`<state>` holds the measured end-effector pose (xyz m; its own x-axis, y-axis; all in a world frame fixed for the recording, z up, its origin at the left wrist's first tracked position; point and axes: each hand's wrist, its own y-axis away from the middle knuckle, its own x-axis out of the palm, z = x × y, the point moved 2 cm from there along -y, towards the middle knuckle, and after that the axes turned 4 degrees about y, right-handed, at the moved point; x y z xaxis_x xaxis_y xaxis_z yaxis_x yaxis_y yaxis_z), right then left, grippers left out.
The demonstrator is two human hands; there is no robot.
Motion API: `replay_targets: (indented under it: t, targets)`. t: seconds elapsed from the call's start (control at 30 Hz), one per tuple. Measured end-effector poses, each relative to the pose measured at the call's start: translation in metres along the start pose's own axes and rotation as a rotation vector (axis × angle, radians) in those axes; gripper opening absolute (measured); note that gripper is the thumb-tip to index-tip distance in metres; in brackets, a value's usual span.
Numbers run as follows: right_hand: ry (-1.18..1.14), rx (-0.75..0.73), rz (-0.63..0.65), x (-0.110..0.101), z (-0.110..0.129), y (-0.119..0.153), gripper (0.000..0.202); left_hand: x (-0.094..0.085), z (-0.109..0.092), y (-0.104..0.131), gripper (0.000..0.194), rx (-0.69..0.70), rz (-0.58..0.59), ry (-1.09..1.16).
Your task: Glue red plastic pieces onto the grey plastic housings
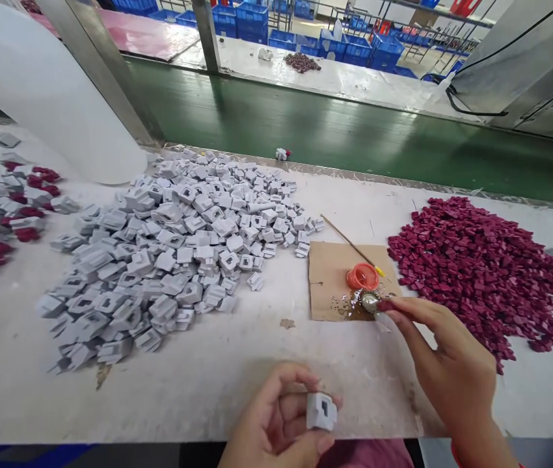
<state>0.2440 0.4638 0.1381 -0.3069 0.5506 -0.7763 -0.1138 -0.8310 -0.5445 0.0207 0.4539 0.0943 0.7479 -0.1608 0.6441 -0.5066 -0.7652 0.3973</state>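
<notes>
My left hand is closed around a light grey plastic part, whose rectangular hole faces up near the table's front edge. Between thumb and fingertips my right hand pinches a small maroon plastic piece. That piece is right at a small round silvery cap or dish; whether they touch, I cannot tell. Under the dish lies a brown cardboard sheet, wet with shiny liquid. Just behind the dish stands an open red-orange cup. A thin stick with a yellow tip rests across the cardboard's back edge.
A wide heap of grey parts covers the table's left middle; a maroon heap lies right. Far left are joined grey-and-maroon parts, near a white curved sheet. Behind runs a green conveyor belt carrying one part.
</notes>
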Motion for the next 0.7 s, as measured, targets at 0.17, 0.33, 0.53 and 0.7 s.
replay_targets:
  t: [0.17,0.33,0.53,0.7]
  targets:
    - [-0.381,0.187,0.102,-0.003,0.025,0.028,0.016,-0.003,-0.008,-0.005,0.03,0.569,0.091,-0.914]
    - [-0.546,0.127,0.215,0.006,0.046,0.048,0.019,0.001,-0.011,-0.009,0.032,0.833,0.088,-1.354]
    - [-0.513,0.136,0.214,0.011,0.046,0.055,0.02,0.006,-0.01,-0.009,0.024,0.916,-0.009,-1.393]
    - [-0.505,0.121,0.224,0.01,0.046,0.059,0.016,0.008,-0.009,-0.01,0.022,0.957,-0.048,-1.403]
